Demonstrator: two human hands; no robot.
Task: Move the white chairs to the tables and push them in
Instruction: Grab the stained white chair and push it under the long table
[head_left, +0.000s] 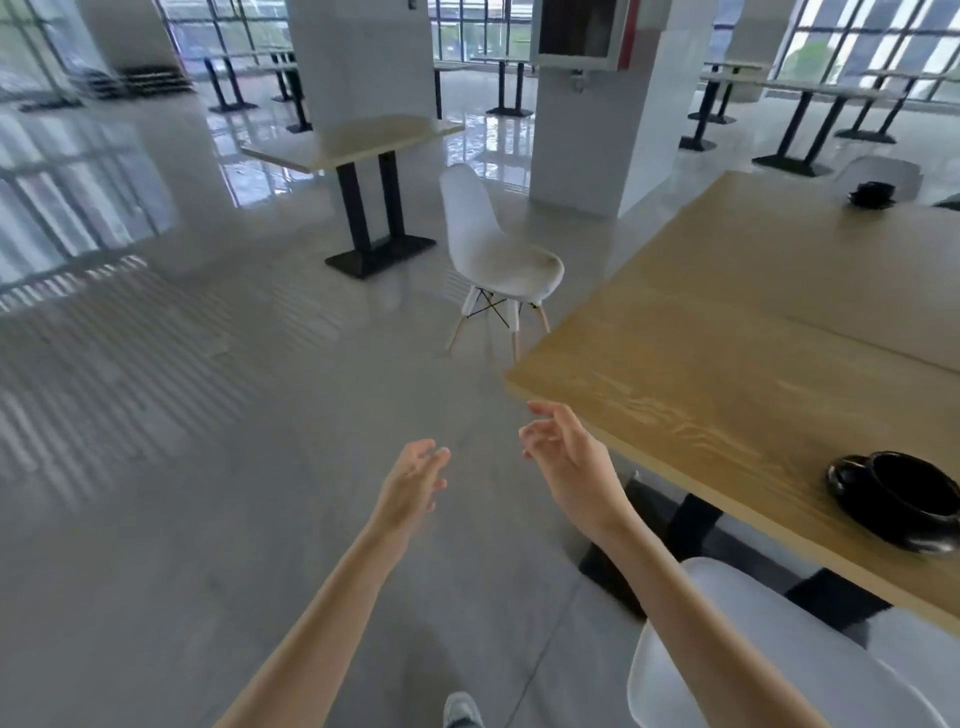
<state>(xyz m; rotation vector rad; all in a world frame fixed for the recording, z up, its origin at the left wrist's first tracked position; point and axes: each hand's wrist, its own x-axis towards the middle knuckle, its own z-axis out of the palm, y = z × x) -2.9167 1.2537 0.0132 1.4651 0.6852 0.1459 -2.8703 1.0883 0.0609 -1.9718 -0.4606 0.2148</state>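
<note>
Both arms of the person reach forward over the grey floor (182, 467). The left hand (413, 486) has a loose, open grip, the fingers spread and a little curled, and it holds nothing. The right hand (566, 457) also has an open grip with bent fingers and holds nothing; it hangs just beside the near corner of the wooden table (753, 364), a little lower than the edge, and I cannot tell if it touches it.

Well ahead of both hands stands a white chair (496, 254), upright on light wooden legs, alone on the floor. Its seat turns toward the wooden table, near the far side of the same corner, but it is not pushed under. Beyond the chair, further from the hands, is a smaller table (358, 140) on black legs.

Behind the right hand, close under the right forearm, another white chair (779, 649) stands at the wooden table. On this table, to the right of the right hand, lies a black dish (896, 496).
</note>
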